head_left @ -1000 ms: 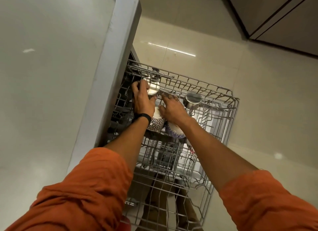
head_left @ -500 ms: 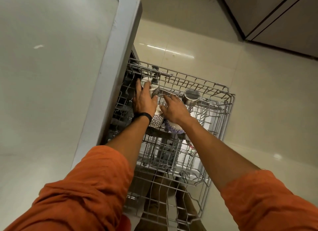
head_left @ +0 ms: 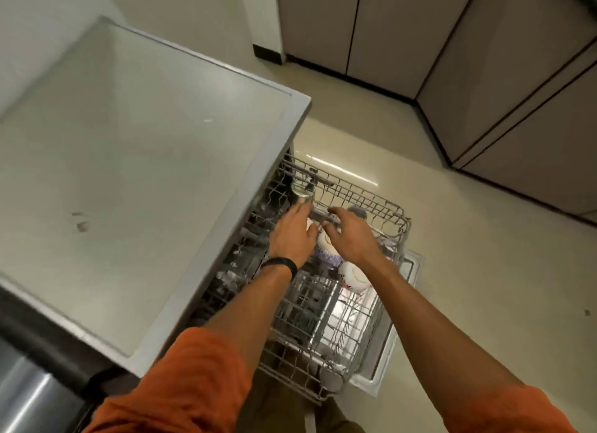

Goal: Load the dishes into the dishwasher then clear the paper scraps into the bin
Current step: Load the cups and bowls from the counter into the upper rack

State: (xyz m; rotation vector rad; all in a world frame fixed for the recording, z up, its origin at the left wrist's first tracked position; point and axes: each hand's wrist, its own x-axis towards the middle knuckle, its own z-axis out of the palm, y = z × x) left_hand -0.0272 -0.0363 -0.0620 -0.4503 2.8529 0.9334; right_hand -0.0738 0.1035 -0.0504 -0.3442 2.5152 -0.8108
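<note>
Evidently we're mid-loading: steel cup [head_left: 302, 195] and patterned bowls [head_left: 324, 255] sit in the pulled-out upper rack [head_left: 401, 221]. Left hand [head_left: 292, 235] and right hand [head_left: 352, 239] hover above, fingers apart, empty. Next, likely: push rack in.

The dishwasher rack [head_left: 384, 206] was grey coated wire. A shiny steel cup [head_left: 302, 196] stood in it. The counter [head_left: 135, 174] looked smooth, faintly glossy; the floor [head_left: 468, 271] polished; the sleeves [head_left: 193, 377] soft orange cloth.

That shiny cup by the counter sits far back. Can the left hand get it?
Probably yes. The left hand is right next to the cup, fingertips nearly at its side. Nothing lies between them, and the rack is open on top.
</note>
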